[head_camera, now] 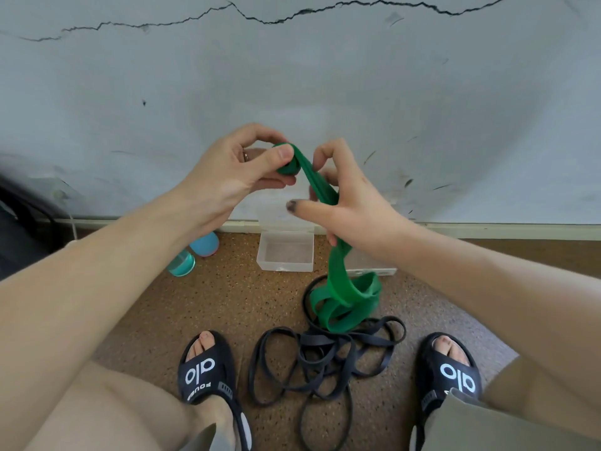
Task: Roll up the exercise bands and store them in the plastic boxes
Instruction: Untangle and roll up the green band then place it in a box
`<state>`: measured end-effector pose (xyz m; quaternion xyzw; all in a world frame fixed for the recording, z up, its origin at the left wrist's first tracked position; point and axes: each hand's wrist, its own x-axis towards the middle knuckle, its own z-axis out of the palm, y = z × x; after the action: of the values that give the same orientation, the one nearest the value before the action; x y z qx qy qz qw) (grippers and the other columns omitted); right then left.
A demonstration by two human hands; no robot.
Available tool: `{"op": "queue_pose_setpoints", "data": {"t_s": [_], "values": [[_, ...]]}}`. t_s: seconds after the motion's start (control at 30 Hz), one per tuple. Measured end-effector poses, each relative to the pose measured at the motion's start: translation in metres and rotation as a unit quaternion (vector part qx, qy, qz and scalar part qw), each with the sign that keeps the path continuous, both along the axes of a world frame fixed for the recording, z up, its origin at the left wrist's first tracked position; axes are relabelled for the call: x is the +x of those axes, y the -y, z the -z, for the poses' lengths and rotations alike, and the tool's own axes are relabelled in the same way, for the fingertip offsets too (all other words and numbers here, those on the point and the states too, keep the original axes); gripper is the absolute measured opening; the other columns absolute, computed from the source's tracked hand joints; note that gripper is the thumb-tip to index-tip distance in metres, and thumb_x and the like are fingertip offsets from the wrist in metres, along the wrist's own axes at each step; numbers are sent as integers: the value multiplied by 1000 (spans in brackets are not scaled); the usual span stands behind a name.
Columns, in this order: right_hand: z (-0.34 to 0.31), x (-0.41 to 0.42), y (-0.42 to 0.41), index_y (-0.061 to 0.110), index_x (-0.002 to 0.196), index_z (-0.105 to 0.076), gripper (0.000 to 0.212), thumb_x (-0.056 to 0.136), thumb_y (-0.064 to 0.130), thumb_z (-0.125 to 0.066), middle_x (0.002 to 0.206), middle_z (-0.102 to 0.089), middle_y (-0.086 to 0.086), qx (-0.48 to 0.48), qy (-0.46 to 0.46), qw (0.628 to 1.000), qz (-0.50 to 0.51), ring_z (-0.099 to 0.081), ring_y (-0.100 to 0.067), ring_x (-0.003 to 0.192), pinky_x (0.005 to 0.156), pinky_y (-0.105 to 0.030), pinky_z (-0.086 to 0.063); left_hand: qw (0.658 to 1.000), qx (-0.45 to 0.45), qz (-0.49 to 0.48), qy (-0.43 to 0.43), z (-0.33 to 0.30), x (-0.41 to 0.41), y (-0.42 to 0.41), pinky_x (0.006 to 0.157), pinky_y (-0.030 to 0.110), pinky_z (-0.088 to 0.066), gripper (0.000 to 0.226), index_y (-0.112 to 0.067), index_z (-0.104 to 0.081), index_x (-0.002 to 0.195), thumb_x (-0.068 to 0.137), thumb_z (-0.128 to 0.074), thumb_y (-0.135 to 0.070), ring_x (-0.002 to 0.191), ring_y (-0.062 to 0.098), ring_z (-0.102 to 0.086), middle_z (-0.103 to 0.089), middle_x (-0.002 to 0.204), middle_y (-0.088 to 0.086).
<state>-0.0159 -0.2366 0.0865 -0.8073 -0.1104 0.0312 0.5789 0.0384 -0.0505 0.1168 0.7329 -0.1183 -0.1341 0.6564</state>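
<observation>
My left hand (240, 164) pinches a small rolled-up start of the green exercise band (338, 288) between thumb and fingers. From that roll the band runs down through my right hand (344, 203), whose fingers curl round the strip. The rest of the green band hangs to the floor and lies there in loose loops. A tangle of thin black bands (325, 356) lies on the floor between my feet. An open clear plastic box (286, 252) stands by the wall, with nothing visible in it. A second clear box (374, 271) is mostly hidden behind my right arm.
Two blue-green bottles (195, 252) lie on the brown speckled floor left of the box. A cracked pale wall with a baseboard (520, 231) runs across the back. Dark objects (19, 222) sit at the far left. My sandalled feet (208, 369) flank the black bands.
</observation>
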Motion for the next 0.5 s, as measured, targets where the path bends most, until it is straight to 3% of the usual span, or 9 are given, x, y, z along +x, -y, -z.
{"op": "queue_pose_setpoints", "data": {"t_s": [0.07, 0.13, 0.17, 0.23, 0.33, 0.43, 0.5], "values": [[1, -2, -10, 31, 119, -37, 52, 88, 32, -79, 105, -61, -5, 42, 0, 998, 46, -55, -7, 54, 53, -27, -48, 999, -29, -14, -6, -2, -2, 5, 84, 31, -59, 21, -14, -63, 104, 87, -70, -25, 90, 30, -76, -77, 97, 16], [7, -6, -18, 35, 129, -44, 58, 85, 32, -82, 105, -63, 9, 50, 54, 993, 90, -61, 0, 79, 72, -17, -48, 998, -56, -13, -17, -2, -5, 11, 81, 30, -59, 10, -13, -60, 101, 94, -66, -17, 88, 31, -76, -78, 95, 15], [10, -8, -21, 32, 132, -48, 57, 86, 29, -82, 105, -63, 15, 44, 87, 989, 110, -61, 2, 91, 77, -12, -46, 998, -65, -10, -23, -1, -7, 14, 80, 29, -60, 8, -12, -57, 100, 97, -64, -15, 87, 30, -77, -78, 93, 15], [16, -9, -24, 24, 132, -55, 49, 89, 23, -79, 108, -66, 15, 39, 124, 980, 148, -61, 1, 102, 83, -15, -48, 997, -70, -10, -36, -1, -11, 19, 78, 27, -60, 9, -11, -54, 99, 98, -63, -14, 84, 28, -77, -78, 90, 14], [19, -5, -25, 24, 126, -59, 39, 91, 24, -75, 104, -68, 13, 38, 132, 974, 179, -64, -7, 97, 83, -30, -54, 995, -79, -11, -61, -1, -15, 21, 76, 27, -60, 11, -12, -52, 96, 99, -62, -14, 84, 26, -77, -77, 92, 14], [16, 0, -19, 24, 118, -64, 26, 93, 24, -72, 86, -63, 19, 10, 144, 975, 170, -58, -1, 76, 70, -18, -43, 994, -69, 8, -82, -3, -10, 15, 81, 31, -60, 16, -14, -50, 90, 97, -64, -18, 94, 31, -76, -76, 101, 18], [11, 1, -14, 21, 115, -67, 22, 94, 25, -72, 73, -57, 20, -27, 151, 980, 126, -52, 0, 66, 64, -14, -36, 995, -20, 49, -87, -5, -5, 6, 83, 33, -60, 23, -15, -49, 88, 94, -68, -26, 90, 26, -76, -77, 96, 12]]}}
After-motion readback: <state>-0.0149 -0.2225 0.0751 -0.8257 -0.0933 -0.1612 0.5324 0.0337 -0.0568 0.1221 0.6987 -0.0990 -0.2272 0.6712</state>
